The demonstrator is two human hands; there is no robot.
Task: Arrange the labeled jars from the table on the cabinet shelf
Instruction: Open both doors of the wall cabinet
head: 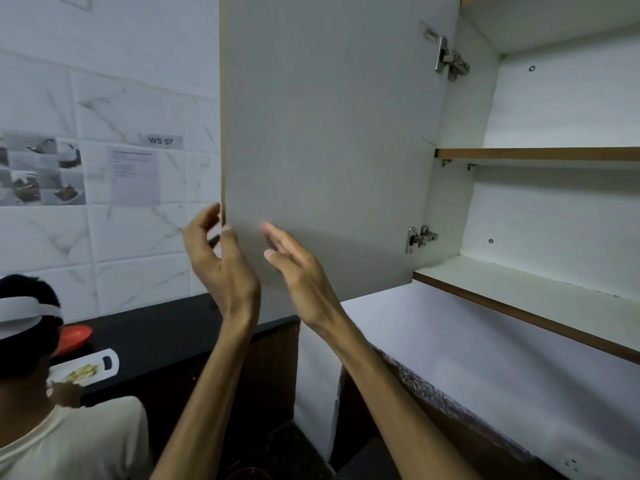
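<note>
The wall cabinet stands open, its pale door [322,133] swung out to the left. My left hand [218,258] is at the door's free lower edge, fingers behind the edge and thumb on the inner face. My right hand [294,261] is raised in front of the door's inner face with fingers straight, holding nothing. Inside, the bottom shelf [540,292] and the upper shelf [540,153] carry nothing visible. No jars are in view.
Another person [52,410] with a white headband sits at the lower left by a black counter [166,334] holding a red bowl [74,337] and a white cutting board [93,368]. Paper sheets hang on the tiled wall. Two metal hinges [450,60] hold the door.
</note>
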